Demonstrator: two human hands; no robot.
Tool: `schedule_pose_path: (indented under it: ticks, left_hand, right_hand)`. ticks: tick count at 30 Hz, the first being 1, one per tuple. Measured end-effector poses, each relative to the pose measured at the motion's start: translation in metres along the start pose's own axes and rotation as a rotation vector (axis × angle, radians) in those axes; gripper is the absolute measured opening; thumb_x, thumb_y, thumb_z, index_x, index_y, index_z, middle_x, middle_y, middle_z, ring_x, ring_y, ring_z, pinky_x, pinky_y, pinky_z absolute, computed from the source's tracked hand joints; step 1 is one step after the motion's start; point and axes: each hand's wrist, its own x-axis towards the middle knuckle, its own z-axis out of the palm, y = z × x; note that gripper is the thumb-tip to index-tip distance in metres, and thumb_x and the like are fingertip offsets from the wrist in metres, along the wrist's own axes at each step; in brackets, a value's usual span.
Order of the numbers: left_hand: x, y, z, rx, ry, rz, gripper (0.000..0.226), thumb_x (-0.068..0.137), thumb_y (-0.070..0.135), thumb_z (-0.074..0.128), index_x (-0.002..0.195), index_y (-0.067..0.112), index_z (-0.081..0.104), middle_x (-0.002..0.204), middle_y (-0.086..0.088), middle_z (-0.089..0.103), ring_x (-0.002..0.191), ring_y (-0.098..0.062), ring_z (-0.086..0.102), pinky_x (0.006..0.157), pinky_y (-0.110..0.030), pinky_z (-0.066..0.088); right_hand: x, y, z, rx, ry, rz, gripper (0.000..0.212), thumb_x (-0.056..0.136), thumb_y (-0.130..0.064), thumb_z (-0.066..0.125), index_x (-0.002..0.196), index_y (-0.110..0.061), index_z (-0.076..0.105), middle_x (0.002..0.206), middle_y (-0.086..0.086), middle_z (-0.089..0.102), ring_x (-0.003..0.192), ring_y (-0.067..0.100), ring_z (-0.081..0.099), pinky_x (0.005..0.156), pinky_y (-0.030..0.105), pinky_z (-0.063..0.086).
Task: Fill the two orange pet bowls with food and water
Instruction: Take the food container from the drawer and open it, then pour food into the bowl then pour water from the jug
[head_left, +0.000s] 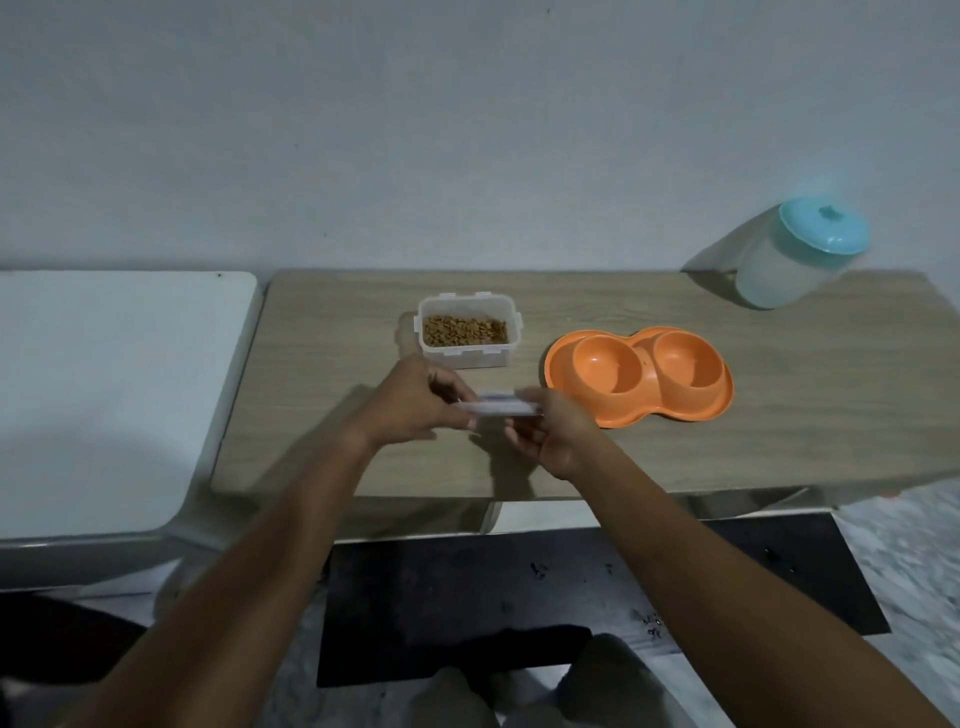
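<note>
Your left hand (410, 400) and right hand (556, 431) each pinch an end of the flat translucent plastic lid (498, 404) (blurred) before the open clear kibble container (467, 331).

No readable text, label, brand, number or sign on anything in view.

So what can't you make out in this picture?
Head view: the lid, held between the left hand and right hand, is edge-on and motion-blurred, so its catches are unclear.
Head view: the jug is blurred, and its cloudy wall hides its contents.
</note>
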Motion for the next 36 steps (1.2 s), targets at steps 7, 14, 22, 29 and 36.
schedule_pose_path:
  ticks: [7, 14, 22, 29, 36]
  left_hand:
    - [0.037, -0.005, -0.010, 0.087, 0.598, -0.126, 0.020, 0.078, 0.036, 0.077, 0.094, 0.024, 0.078, 0.097, 0.009, 0.076, 0.097, -0.011, 0.069, 0.085, -0.027, 0.052]
    - [0.082, -0.026, -0.015, -0.080, 0.638, -0.471, 0.020, 0.080, 0.023, 0.067, 0.093, 0.012, 0.078, 0.088, -0.011, 0.077, 0.083, -0.028, 0.074, 0.080, -0.041, 0.061]
    - [0.076, -0.002, -0.008, -0.350, 0.587, -0.403, 0.006, 0.085, 0.008, 0.070, 0.083, 0.005, 0.073, 0.070, -0.014, 0.075, 0.059, -0.023, 0.074, 0.064, -0.032, 0.063]
    - [0.085, 0.063, 0.022, -0.372, 0.423, -0.238, 0.013, 0.085, 0.006, 0.069, 0.089, -0.006, 0.071, 0.074, -0.020, 0.074, 0.065, -0.029, 0.075, 0.068, -0.032, 0.063]
    - [0.096, 0.086, 0.064, -0.210, 0.272, -0.136, 0.030, 0.089, 0.041, 0.062, 0.087, 0.016, 0.078, 0.086, -0.007, 0.077, 0.084, -0.022, 0.074, 0.080, -0.034, 0.057]
  right_hand:
    - [0.024, 0.017, 0.005, -0.673, 0.328, -0.354, 0.019, 0.083, -0.021, 0.081, 0.085, -0.014, 0.063, 0.092, 0.010, 0.070, 0.091, 0.031, 0.069, 0.080, 0.042, 0.057]
    - [0.019, 0.028, 0.014, -1.241, 0.594, -0.534, 0.043, 0.089, -0.051, 0.069, 0.109, -0.014, 0.060, 0.102, 0.008, 0.067, 0.094, 0.034, 0.069, 0.070, 0.036, 0.045]
    - [0.012, -0.003, -0.004, -0.704, 0.483, -0.721, 0.051, 0.097, -0.058, 0.057, 0.132, -0.022, 0.060, 0.109, -0.001, 0.069, 0.105, 0.026, 0.068, 0.081, 0.039, 0.051]
    - [-0.014, -0.071, -0.051, 0.095, -0.047, -0.287, 0.047, 0.097, -0.041, 0.062, 0.135, -0.013, 0.061, 0.112, 0.015, 0.071, 0.074, 0.027, 0.069, 0.066, 0.035, 0.057]
    - [-0.030, -0.085, -0.111, 0.227, 0.028, -0.392, 0.024, 0.097, -0.025, 0.069, 0.113, -0.008, 0.066, 0.112, 0.021, 0.071, 0.089, 0.037, 0.073, 0.074, 0.039, 0.067]
